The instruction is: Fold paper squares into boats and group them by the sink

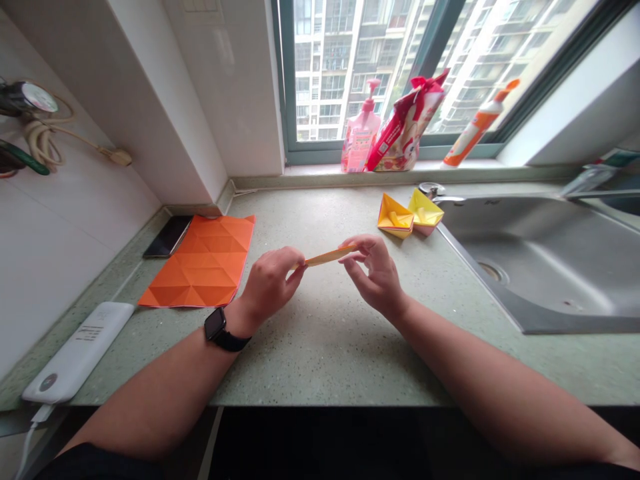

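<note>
Both hands hold a narrow folded strip of orange-yellow paper (329, 256) a little above the green speckled countertop (325, 333). My left hand (270, 283), with a black watch on its wrist, pinches the strip's left end. My right hand (376, 272) pinches its right end with the fingertips. Two folded paper boats (407, 215), one orange-yellow and one yellow, sit on the counter beyond my right hand, beside the sink. A creased orange paper sheet (203, 261) lies flat to the left of my left hand.
A steel sink (545, 267) fills the right side. A dark phone (167, 237) lies at the orange sheet's far corner; a white power bank (75, 353) sits near the left front edge. On the window sill stand a pink pump bottle (361, 133), a red bag (406, 127) and an orange bottle (475, 130).
</note>
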Action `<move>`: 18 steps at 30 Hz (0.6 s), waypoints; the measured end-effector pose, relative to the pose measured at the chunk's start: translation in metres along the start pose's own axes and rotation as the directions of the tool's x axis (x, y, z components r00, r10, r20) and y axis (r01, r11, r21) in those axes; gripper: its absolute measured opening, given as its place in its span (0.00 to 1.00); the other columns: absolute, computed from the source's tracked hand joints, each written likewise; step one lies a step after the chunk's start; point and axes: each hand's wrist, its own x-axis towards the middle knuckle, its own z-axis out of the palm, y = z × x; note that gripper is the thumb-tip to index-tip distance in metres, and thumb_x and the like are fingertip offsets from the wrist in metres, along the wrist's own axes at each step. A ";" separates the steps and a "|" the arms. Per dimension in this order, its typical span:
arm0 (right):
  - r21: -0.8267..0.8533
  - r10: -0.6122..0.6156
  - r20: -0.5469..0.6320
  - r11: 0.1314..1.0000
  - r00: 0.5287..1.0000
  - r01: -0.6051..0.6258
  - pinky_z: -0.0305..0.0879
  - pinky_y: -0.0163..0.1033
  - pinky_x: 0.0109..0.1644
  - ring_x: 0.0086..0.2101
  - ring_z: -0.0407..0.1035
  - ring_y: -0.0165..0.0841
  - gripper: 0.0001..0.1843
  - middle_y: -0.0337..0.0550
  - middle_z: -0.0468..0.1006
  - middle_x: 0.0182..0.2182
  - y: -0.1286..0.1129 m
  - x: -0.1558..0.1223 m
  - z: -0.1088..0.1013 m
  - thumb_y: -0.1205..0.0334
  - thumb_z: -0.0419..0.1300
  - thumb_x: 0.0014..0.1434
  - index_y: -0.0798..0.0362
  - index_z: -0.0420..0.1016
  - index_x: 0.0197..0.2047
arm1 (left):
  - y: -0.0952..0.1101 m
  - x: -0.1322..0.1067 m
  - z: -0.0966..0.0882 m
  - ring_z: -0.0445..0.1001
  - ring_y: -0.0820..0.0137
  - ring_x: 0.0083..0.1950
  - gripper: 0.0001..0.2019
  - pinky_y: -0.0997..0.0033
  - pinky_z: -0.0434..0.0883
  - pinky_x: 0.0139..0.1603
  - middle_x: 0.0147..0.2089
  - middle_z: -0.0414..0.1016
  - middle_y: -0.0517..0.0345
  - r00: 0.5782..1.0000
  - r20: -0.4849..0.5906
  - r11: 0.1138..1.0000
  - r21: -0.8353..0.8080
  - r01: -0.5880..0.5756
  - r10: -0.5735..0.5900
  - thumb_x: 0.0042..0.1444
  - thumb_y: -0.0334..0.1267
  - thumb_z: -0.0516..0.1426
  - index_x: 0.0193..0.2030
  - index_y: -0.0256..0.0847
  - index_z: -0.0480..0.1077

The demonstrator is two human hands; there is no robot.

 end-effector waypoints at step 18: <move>-0.162 -0.114 0.088 0.979 0.990 0.127 0.78 0.45 0.42 0.36 0.78 0.37 0.03 0.41 0.83 0.35 -0.004 0.008 0.000 0.61 0.63 0.73 0.46 0.78 0.43 | 0.008 0.002 -0.006 0.78 0.67 0.35 0.09 0.65 0.72 0.40 0.35 0.83 0.56 1.000 -0.001 0.991 -0.132 -0.002 0.002 0.74 0.39 0.61 0.41 0.43 0.80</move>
